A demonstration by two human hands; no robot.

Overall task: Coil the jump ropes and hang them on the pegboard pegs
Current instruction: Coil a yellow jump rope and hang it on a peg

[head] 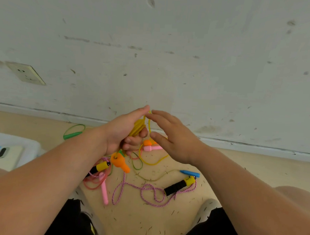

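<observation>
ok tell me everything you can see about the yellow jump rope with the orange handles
The yellow jump rope is a thin, smooth, plastic-looking cord, partly wound into a tight bundle gripped in the left hand. One orange handle dangles below that fist; the other lies on the floor. A loose strand rises to the open right hand, and slack curls on the floor.

Pretty even, soft daylight is seen throughout, with no glare and only faint shadows cast on the floor [145,221]. Wide-angle bending is noticed along the baseboard [239,143]. Both hands are smeared by motion blur, and the whole frame is rendered kinda soft.
</observation>
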